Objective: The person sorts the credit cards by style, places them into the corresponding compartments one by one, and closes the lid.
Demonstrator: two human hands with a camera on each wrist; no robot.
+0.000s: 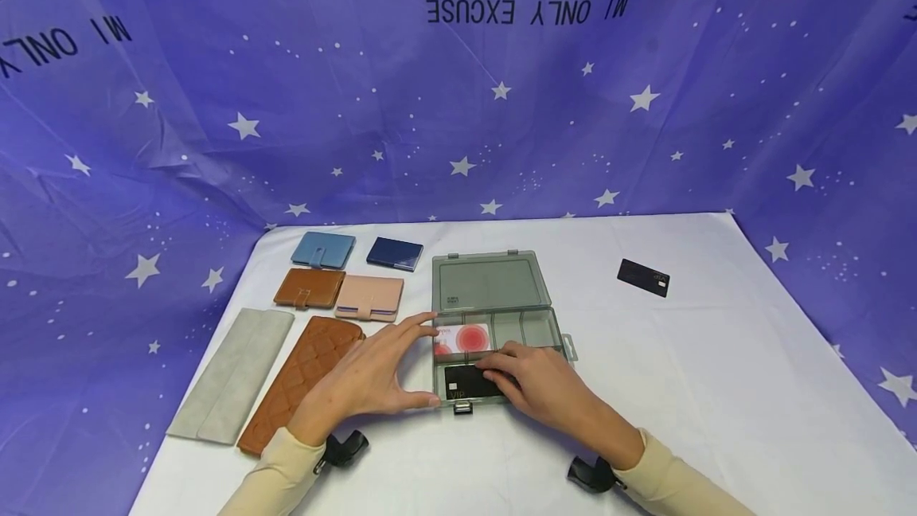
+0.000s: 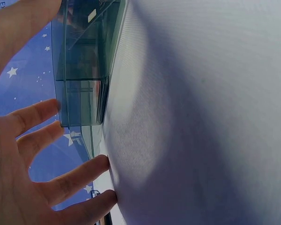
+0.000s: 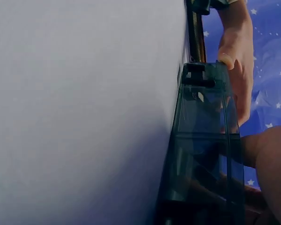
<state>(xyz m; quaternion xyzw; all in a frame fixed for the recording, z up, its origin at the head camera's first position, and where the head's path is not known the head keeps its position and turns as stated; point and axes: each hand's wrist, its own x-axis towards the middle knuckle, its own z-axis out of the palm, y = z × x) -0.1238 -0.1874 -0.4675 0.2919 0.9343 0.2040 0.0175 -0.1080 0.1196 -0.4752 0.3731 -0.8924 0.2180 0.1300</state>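
Observation:
A grey translucent plastic box (image 1: 489, 281) lies on the table with its lid folded back and its front compartments facing me. In its front-left compartment is a black card (image 1: 469, 382) with a chip and "VIP" lettering. My right hand (image 1: 548, 385) reaches into the box with curled fingers and pinches the right end of this card. A white card with red circles (image 1: 471, 338) lies across the back-left compartments. My left hand (image 1: 365, 379) is spread along the box's left side; its thumb and index finger touch that side. In the left wrist view its fingers (image 2: 75, 180) are mostly straight.
Another black card (image 1: 643, 277) lies at the right. Left of the box are a blue wallet (image 1: 324, 250), a navy card holder (image 1: 395, 253), a brown wallet (image 1: 310, 287), a pink wallet (image 1: 369, 296), a long grey wallet (image 1: 232, 377) and a woven brown wallet (image 1: 301, 377).

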